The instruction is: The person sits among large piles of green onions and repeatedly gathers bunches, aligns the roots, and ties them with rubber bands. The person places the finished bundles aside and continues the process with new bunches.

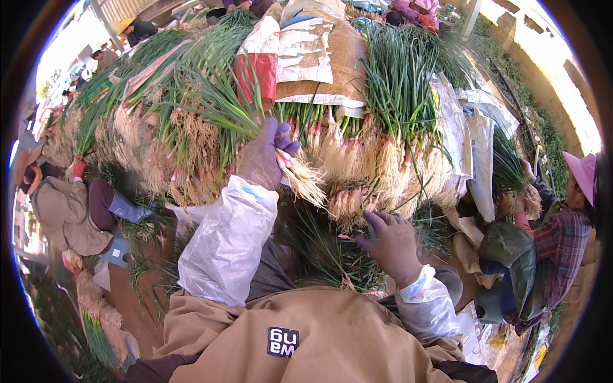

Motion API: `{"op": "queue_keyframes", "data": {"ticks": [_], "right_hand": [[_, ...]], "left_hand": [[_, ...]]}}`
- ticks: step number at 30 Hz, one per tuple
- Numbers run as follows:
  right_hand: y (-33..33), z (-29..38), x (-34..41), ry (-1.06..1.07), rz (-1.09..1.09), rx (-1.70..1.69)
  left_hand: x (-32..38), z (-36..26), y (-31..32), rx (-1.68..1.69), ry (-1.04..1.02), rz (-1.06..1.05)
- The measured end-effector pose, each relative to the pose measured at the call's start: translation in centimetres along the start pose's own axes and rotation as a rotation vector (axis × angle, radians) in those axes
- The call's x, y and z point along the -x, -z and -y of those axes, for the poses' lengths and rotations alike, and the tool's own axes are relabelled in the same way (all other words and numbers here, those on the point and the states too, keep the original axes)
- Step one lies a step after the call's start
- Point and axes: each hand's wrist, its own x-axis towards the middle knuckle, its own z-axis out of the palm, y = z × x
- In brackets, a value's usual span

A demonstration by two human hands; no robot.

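Observation:
My left hand (268, 153), in a thin purplish glove, grips a small bunch of spring onions (299, 174). Their green leaves point up and to the left, and the pale stringy roots hang at the lower right. Below and to the right, my right hand (390, 242) is held with fingers apart over fallen leaves (330, 249). A blurred yellowish scrap (359, 201) is near its fingertips; whether they touch it is unclear. In front of me is a heap of spring onions (349, 148), roots facing me. A root cluster (347, 203) juts out at the heap's lower edge.
Sacking (306, 52) covers the heap's middle. At right sits a person in a pink hat (579, 174), holding spring onions. On the left a person in a tan jacket (67, 215) bends beside the heap. A spring onion bundle (100, 325) lies at lower left.

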Motion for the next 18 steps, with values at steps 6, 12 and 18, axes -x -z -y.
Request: {"op": "queue_keyframes", "data": {"ticks": [6,12,18], "right_hand": [[0.5,5.0,-7.4,0.154,-0.287,-0.1],[0.0,3.0,-3.1,0.219,0.365,0.133],[-3.1,1.4,-3.8,-0.453,0.033,-1.186]], "left_hand": [[3.7,2.4,-3.6,0.073,0.259,0.257],[4.1,1.9,-2.5,-0.291,0.19,0.128],[6.2,7.1,-3.0,-0.763,0.268,0.307]]}}
